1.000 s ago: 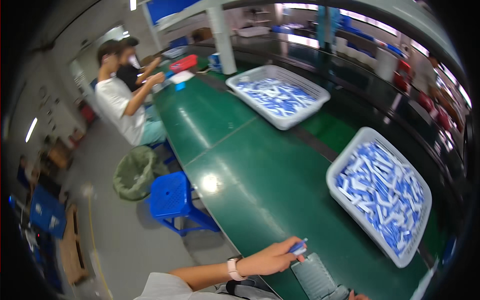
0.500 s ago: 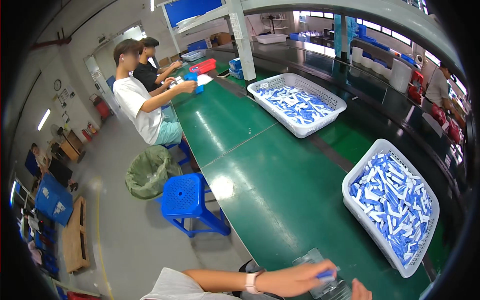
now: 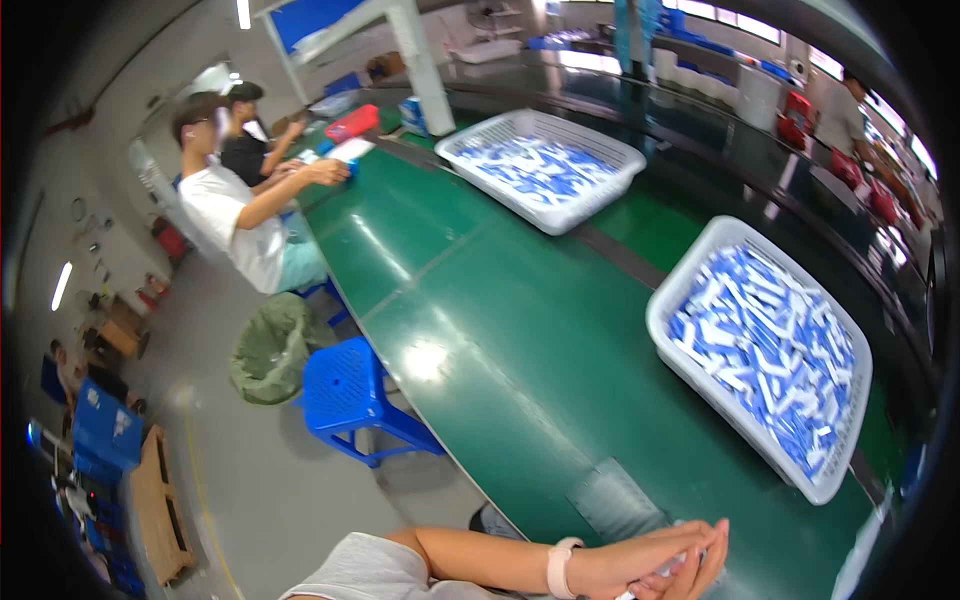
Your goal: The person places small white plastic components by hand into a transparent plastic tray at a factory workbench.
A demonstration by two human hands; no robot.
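My left hand [image 3: 630, 567], with a pale band on its wrist, meets my right hand [image 3: 708, 562] low in the view, over the near end of the green table. Both hands are closed around something small and whitish, mostly hidden by the fingers. Just beyond them a clear plastic sheet or bag [image 3: 617, 500] lies flat on the table. To the right stands a white perforated basket [image 3: 690, 385] heaped with small blue and white plastic pieces [image 3: 765, 340].
A second white basket [image 3: 548, 215] of similar pieces stands farther along the green table [image 3: 480, 350]. Left of the table are a blue stool [image 3: 345, 380] and a green-lined bin [image 3: 270, 350]. Two people [image 3: 225, 215] work at the far end, near a red tray [image 3: 352, 123].
My hands have come together; the blue and white piece that showed in my left hand is now hidden. The view has shifted, so the baskets and table appear higher and farther left.
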